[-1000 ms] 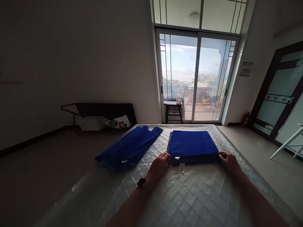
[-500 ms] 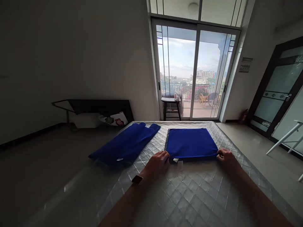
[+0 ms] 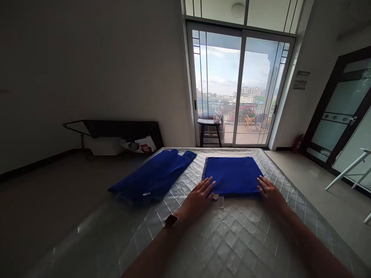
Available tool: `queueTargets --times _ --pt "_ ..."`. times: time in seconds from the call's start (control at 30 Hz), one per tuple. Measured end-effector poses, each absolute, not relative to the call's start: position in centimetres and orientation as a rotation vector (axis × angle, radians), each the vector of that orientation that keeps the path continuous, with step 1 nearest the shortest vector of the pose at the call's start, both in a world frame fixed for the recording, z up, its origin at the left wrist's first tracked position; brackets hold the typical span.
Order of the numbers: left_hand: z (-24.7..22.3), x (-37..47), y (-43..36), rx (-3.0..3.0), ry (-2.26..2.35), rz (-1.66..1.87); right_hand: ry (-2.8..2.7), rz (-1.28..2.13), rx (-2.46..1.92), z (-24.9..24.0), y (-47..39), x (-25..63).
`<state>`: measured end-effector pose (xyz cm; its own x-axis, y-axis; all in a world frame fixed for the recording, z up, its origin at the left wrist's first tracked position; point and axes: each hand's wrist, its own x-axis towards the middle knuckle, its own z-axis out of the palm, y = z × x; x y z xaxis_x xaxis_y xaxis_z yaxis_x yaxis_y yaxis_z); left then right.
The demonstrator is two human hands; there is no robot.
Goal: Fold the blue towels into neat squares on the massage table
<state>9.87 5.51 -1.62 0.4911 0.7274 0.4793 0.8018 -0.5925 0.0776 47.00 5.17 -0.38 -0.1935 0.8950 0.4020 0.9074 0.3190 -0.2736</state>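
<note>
A blue cloth folded into a flat rectangle [image 3: 233,174] lies on the plastic-covered quilted mattress [image 3: 232,235]. At its near left corner rests my left hand [image 3: 201,193], fingers spread, with a dark watch on the wrist. My right hand [image 3: 270,190] lies with fingers apart on the near right corner. Neither hand grips the cloth. A white tag [image 3: 220,202] sticks out at the cloth's near edge. To the left, a second blue cloth [image 3: 156,175], loosely laid, reaches over the mattress's left edge.
Beyond the mattress stands a dark stool [image 3: 209,122] before the sliding glass door [image 3: 242,88]. A black frame [image 3: 124,129] and a white box [image 3: 106,146] are by the left wall. At right are white stool legs [image 3: 348,170] and a dark-framed door [image 3: 333,112].
Both hands have let go of the folded cloth's near corners. Their fingers have opened and moved slightly inward over the cloth, which now lies flat at its near edge.
</note>
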Motion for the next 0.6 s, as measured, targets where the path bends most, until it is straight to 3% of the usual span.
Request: queueTargets --times 0.13,0.37,0.6 --pt "-1.9 9.6 5.5 -2.74 -1.396 -0.529 -2.207 0.146 -1.609 -2.7 5.9 47.9" --pt "-0.4 10.4 4.7 -2.611 -1.69 -0.444 -2.179 0.151 -1.597 -2.9 6.0 47.7" --pt "1.4 12.1 3.9 -2.513 -1.594 -0.578 -2.161 0.107 -1.542 -3.5 6.1 47.5"
